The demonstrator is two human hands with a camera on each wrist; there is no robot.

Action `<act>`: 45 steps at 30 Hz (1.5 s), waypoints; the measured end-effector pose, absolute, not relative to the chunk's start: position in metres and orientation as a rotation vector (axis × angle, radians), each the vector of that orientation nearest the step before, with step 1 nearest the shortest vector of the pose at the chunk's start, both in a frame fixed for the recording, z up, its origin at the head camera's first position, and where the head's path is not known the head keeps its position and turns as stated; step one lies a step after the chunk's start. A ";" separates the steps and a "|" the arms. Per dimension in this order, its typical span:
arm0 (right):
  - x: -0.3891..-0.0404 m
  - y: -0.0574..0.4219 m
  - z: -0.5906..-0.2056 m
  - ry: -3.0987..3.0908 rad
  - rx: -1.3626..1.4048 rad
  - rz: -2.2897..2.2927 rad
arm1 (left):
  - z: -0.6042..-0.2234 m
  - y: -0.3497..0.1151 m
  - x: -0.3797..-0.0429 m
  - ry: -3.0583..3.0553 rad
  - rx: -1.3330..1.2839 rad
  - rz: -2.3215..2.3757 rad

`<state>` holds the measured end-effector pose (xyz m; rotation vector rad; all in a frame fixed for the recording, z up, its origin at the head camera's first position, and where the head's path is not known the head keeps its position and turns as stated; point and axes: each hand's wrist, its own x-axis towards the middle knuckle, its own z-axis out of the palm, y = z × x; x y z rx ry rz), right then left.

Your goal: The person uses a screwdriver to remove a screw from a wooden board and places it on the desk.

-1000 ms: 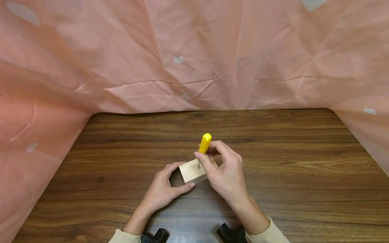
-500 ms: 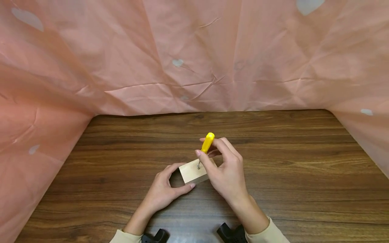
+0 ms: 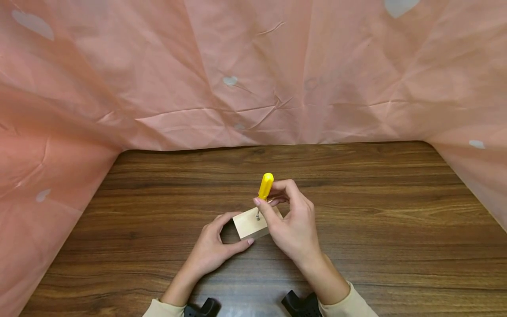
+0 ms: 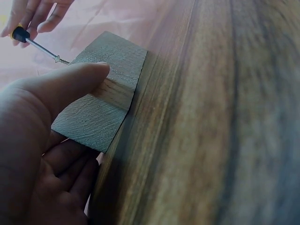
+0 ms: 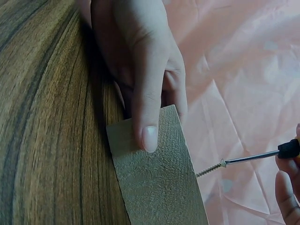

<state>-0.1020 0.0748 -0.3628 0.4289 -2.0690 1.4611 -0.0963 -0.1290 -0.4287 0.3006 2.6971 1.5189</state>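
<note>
A pale wooden block rests on the brown table. My left hand grips its left end, thumb on the near side and fingers behind. A screw stands in the block's top face, with much of its threaded shank showing above the wood. My right hand pinches a screwdriver with a yellow handle between thumb and fingers. The screwdriver's metal shaft meets the screw head, in line with it in the right wrist view. In the left wrist view the black collar of the screwdriver shows by the right fingertips.
The wood-grain table stretches out around the hands. A pink cloth with pale heart shapes hangs along the back and both sides. Black wrist devices show at the bottom edge, beside the beige sleeves.
The screwdriver handle tipped right and then back left, as the right fingers shifted around it. The left hand and the block stay in place.
</note>
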 end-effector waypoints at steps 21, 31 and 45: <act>-0.102 0.077 -0.363 -2.064 0.456 1.428 | -0.430 -0.128 -0.097 2.693 0.315 1.519; -0.104 0.077 -0.363 -2.026 0.454 1.396 | -0.432 -0.128 -0.096 2.708 0.316 1.514; -0.101 0.077 -0.361 -2.072 0.446 1.419 | -0.431 -0.129 -0.097 2.714 0.299 1.501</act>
